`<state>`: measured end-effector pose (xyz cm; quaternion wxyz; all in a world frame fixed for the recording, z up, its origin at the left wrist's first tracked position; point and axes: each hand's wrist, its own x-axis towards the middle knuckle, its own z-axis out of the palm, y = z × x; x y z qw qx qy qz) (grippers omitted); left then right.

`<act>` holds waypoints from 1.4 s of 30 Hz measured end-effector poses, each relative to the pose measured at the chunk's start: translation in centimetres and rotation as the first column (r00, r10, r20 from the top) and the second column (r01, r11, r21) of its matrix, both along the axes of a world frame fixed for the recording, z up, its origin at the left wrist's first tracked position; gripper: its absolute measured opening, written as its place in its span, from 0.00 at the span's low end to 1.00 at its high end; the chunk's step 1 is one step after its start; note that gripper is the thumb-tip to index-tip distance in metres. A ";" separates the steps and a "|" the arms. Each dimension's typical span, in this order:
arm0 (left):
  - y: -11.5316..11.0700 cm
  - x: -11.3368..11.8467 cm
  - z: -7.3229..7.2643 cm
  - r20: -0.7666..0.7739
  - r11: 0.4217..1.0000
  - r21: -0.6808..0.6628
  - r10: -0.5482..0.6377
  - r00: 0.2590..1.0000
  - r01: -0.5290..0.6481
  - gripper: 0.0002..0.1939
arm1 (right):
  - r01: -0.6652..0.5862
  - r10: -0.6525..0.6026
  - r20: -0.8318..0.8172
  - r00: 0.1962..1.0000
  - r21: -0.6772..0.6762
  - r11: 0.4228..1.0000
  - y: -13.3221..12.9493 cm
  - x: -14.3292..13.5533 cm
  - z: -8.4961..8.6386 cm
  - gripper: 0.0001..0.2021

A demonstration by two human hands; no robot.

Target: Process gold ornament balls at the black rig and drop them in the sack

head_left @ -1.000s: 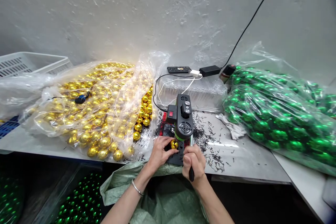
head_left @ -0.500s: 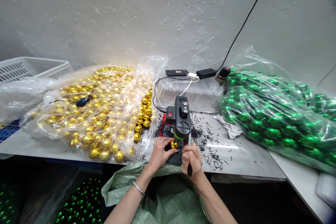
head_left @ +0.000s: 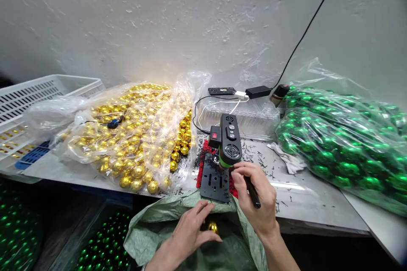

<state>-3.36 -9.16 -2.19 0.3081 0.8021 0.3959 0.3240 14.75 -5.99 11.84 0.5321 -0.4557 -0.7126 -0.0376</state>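
My left hand [head_left: 192, 228] is over the mouth of a green woven sack [head_left: 152, 224], thumb and fingers spread apart. Just off its fingertips a shiny gold ball [head_left: 213, 227] shows above the sack's opening; the fingers do not close around it. On the right, my right hand [head_left: 259, 194] is closed around a black-handled lever [head_left: 252, 192] at the side of a small black bench machine [head_left: 231, 139]. Bare under the machine's head lies its slotted black base plate [head_left: 214, 182], on a red mat [head_left: 199, 178].
A clear bag of gold balls [head_left: 127, 148] lies left, and one of green balls [head_left: 343, 144] lies right. Behind the machine are stacked clear plastic [head_left: 238, 118] and a black adapter [head_left: 258, 92]. A white glove [head_left: 288, 159] and black shavings lie on the table. A white crate [head_left: 47, 89] stands far left.
My left hand has drawn the gold ball off the base plate towards me, and its fingers have opened over the sack. The lever has swung outward with my right hand.
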 end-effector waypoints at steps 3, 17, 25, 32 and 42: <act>3.4 -1.0 1.9 -0.007 0.988 0.067 0.138 0.990 -0.137 0.18 | 0.024 -0.023 -0.018 1.000 0.061 0.998 -0.4 0.1 -0.7 0.06; 16.9 -2.1 5.0 -0.411 0.863 0.083 0.486 0.771 -0.499 0.16 | 0.025 -0.020 -0.036 0.999 0.136 0.990 -0.5 -0.3 -2.4 0.09; 11.3 -3.5 6.8 0.565 0.663 -0.748 0.636 0.525 0.002 0.24 | -0.007 0.013 -0.035 0.999 0.168 0.986 -0.2 -0.1 -2.9 0.09; 8.4 2.5 3.2 0.504 0.664 -0.748 0.584 0.636 -0.016 0.26 | -0.018 0.018 0.001 1.000 0.158 0.987 0.5 0.5 -1.3 0.07; 8.2 4.5 0.3 0.082 0.905 -0.217 0.390 0.917 -0.365 0.17 | -0.027 0.023 0.024 0.999 0.158 0.987 0.4 0.6 -1.6 0.07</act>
